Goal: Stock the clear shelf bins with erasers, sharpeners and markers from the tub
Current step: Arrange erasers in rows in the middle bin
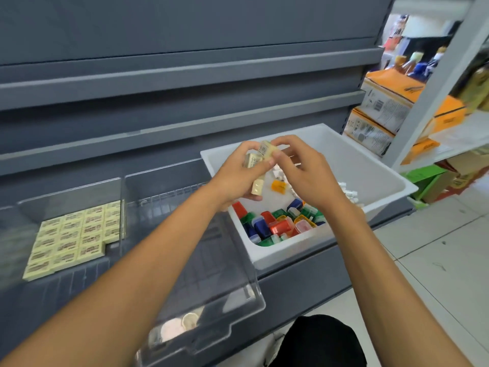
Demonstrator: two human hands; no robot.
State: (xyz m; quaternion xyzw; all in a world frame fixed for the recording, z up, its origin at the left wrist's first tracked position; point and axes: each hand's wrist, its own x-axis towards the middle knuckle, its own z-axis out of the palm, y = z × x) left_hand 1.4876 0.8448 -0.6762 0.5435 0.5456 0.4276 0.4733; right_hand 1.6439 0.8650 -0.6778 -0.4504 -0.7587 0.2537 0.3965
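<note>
My left hand [235, 176] covers part of the erasers [258, 165] I hold; their print blurs; my right wrist hides some markers [349, 192]; both elbows run off-frame.

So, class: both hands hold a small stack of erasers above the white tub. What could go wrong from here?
1. The left hand holds several loose erasers; the lowest one could slip from the grip into the sharpeners.
2. The erasers in the left bin lie in neat rows with one gap; a careless drop may disturb them.
</note>
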